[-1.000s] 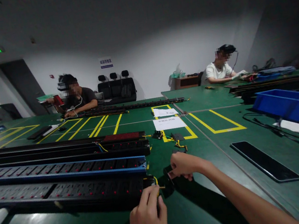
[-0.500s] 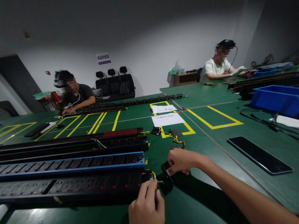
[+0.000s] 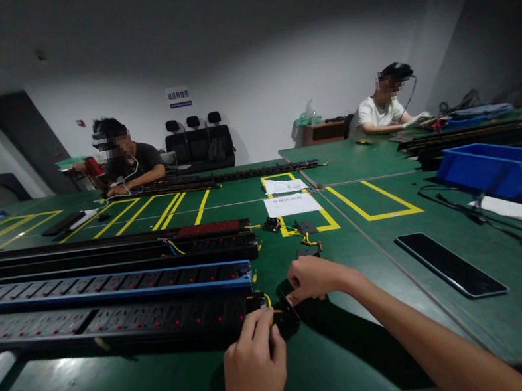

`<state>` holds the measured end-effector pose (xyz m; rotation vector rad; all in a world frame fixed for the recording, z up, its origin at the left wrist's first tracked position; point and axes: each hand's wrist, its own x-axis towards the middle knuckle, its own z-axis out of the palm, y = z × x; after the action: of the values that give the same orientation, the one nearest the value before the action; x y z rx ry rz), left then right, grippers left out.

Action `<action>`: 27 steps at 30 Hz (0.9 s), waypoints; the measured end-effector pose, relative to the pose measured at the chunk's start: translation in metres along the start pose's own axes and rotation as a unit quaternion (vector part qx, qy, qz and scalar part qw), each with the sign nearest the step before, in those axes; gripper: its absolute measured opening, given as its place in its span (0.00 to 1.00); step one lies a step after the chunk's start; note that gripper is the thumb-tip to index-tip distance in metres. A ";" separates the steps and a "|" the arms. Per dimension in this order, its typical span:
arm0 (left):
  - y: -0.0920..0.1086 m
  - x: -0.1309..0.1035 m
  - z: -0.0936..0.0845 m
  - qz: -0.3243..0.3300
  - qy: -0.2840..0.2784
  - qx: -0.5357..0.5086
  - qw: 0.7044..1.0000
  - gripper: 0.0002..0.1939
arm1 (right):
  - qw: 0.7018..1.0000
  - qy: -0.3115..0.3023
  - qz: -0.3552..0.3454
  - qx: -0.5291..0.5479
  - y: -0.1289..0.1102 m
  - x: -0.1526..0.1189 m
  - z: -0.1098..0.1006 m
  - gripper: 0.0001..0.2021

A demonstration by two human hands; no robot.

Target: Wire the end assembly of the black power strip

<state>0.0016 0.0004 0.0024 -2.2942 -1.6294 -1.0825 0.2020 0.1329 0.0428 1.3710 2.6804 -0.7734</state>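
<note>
The nearest black power strip, with a row of sockets and red dots, lies along the table, its right end between my hands. My left hand is at that end, thumb and fingertips pinched by a yellow wire; a thin tan tip shows beside them, too small to name. My right hand grips a small black end piece, tilted up just right of the strip's end. Whether it touches the strip I cannot tell. Behind lie a blue-edged power strip and a black strip.
Black end plates with yellow-green wires lie beyond my right hand, near a paper label. On the right are a phone, a blue bin and black cables. Several people sit across the green table.
My right hand has brought the black end piece slightly left, closer to the strip's end. My left hand keeps its pinch at nearly the same place. The view has tilted slightly.
</note>
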 end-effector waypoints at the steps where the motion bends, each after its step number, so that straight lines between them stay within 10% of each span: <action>1: 0.000 0.000 0.000 -0.001 -0.002 -0.002 1.000 0.15 | 1.000 0.004 -0.003 -0.004 0.000 0.000 0.000 0.20; 27: 0.000 0.000 -0.001 -0.011 -0.017 -0.008 1.000 0.15 | 0.992 0.054 -0.048 -0.104 -0.009 0.002 0.001 0.25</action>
<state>0.0010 -0.0007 0.0033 -2.3229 -1.6681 -1.0698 0.1939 0.1292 0.0451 1.2768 2.8314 -0.4205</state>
